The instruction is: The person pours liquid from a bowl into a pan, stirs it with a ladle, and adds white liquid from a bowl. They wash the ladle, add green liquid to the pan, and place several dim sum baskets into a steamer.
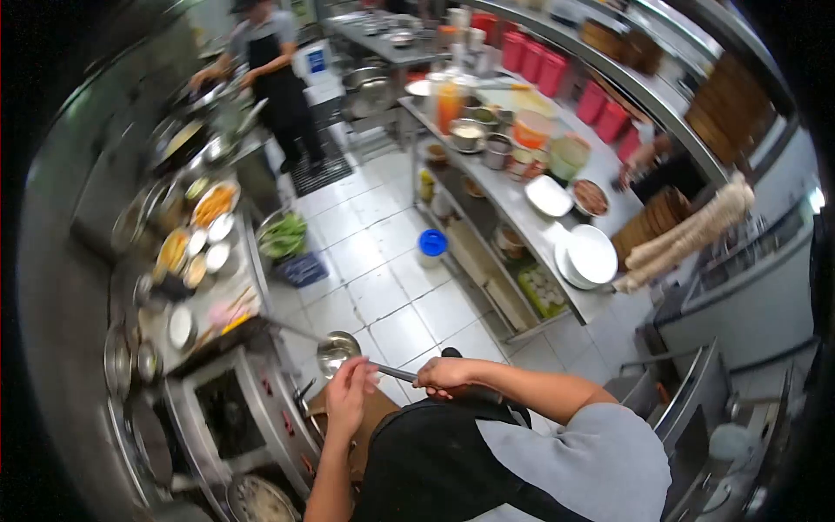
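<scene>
Beyond the hands (445,374), I see a white-tiled floor (383,304); a metal wall (54,261) rises left, a steel worktop (532,228) stands right.

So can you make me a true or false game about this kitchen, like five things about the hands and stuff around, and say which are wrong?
1. The right hand grips the handle of the ladle. True.

2. The left hand is holding a white plate. False: it is beside the ladle's bowl, and the white plates sit on the metal table.

3. The lid on the floor container is red. False: the lid is blue.

4. Green leaves sit beside the counter on the left. True.

5. Nobody else is in the kitchen. False: another person in a dark apron stands farther back.
</scene>
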`<state>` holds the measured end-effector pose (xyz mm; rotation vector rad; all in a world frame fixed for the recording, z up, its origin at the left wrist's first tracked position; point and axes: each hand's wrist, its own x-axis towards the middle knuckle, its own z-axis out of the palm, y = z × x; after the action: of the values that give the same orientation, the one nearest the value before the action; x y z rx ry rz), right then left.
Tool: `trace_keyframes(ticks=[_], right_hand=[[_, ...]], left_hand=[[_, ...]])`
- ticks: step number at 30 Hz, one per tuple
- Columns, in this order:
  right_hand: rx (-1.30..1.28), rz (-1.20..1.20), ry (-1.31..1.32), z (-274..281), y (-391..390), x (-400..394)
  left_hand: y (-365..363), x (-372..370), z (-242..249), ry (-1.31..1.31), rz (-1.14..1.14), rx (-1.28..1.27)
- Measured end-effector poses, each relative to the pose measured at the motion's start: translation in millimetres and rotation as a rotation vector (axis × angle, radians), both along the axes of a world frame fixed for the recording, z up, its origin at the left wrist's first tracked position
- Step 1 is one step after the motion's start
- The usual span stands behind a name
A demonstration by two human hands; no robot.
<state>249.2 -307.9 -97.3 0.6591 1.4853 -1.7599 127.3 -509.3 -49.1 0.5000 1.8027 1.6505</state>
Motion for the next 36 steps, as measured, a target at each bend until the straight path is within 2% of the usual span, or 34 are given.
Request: trace_keyframes(ticks=[2,4,6,10,14,16,17,19,20,22,23,24,26,28,29,31,33,35,36], right_hand=[[0.069,-0.058,0.002,-2,44,34],[0.038,-0.153,0.037,-8,87,67],[0.013,-0.233,0.066,-8,119,98],[-0.007,-0.458,0.005,-2,154,142],[-0.072,-0.589,-0.053,2,167,164],[-0.111,-0.645,-0.049,-15,164,175],[-0.078,-0.622,0.002,-15,165,179],[-0.129,-0.647,0.000,-22,163,186],[-0.133,-0.646,0.019,-23,162,190],[0.010,-0.544,0.133,-42,159,197],[0.032,-0.557,0.154,-45,158,200],[0.031,-0.551,0.155,-48,160,201],[-0.031,-0.572,0.175,-55,165,203],[-0.049,-0.558,0.164,-54,172,201],[-0.049,-0.563,0.160,-52,176,201],[-0.053,-0.548,0.156,-41,182,198],[-0.120,-0.635,0.083,-25,190,195],[-0.137,-0.611,0.064,-17,197,192],[-0.150,-0.611,0.044,-12,202,189]], left_hand=[[99,-17,-6,-0.046,-0.312,0.038],[201,-21,-12,-0.113,-0.457,0.018],[293,-23,-17,-0.147,-0.505,0.015],[468,-4,-12,0.050,-0.671,-0.011],[628,30,-3,0.091,-0.619,-0.019],[709,31,-30,0.198,-0.602,-0.136],[732,34,-25,0.198,-0.611,-0.132],[767,41,-19,0.171,-0.601,-0.292],[777,46,-23,0.162,-0.608,-0.290],[801,48,-42,0.090,-0.557,-0.250],[817,45,-53,0.051,-0.562,-0.372],[821,44,-54,0.051,-0.556,-0.372],[827,39,-55,0.342,-0.663,-0.445],[841,31,-75,0.379,-0.673,-0.484],[844,27,-80,0.675,-0.739,-0.394],[841,31,-60,0.762,-0.687,-0.379],[841,21,-37,1.386,-0.894,-0.446],[844,8,-29,1.249,-0.731,-0.258],[835,4,-21,0.851,-0.569,-0.068]])
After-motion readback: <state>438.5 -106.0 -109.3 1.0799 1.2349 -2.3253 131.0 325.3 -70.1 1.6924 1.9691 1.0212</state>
